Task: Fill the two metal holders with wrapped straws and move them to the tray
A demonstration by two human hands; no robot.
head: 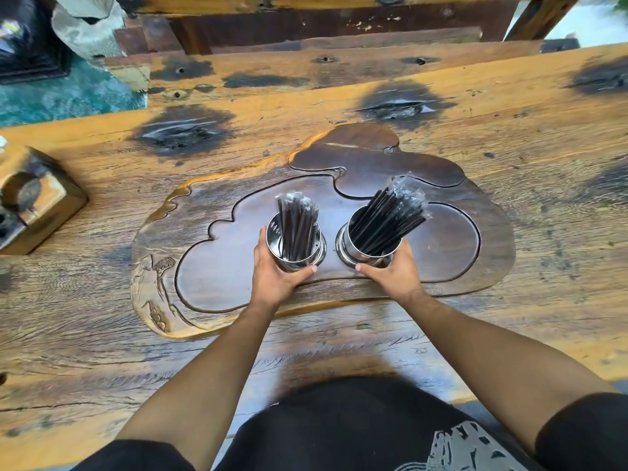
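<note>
- A carved wooden block [37, 198] sits at the far left of the wooden table [543, 130], well apart from the work and seemingly no part of it.
- The dark wooden tray [210, 277] lies in the middle, its sunken, cloud-shaped bed a natural seat for round bases.
- The left hand [275, 273] wraps the left metal holder [295, 256] from the near side, fingers curled snug around its wall, probably steadying it as it settles in the bed.
- Its wrapped straws [295, 226] stand nearly upright, contained by the rim.
- The right hand [394, 270] grips the right metal holder [367, 249] low, fingers closed round it; this holder's straws [387, 215] fan rightward.
- Both holders look filled and on the tray, so releasing seems all that remains.
</note>
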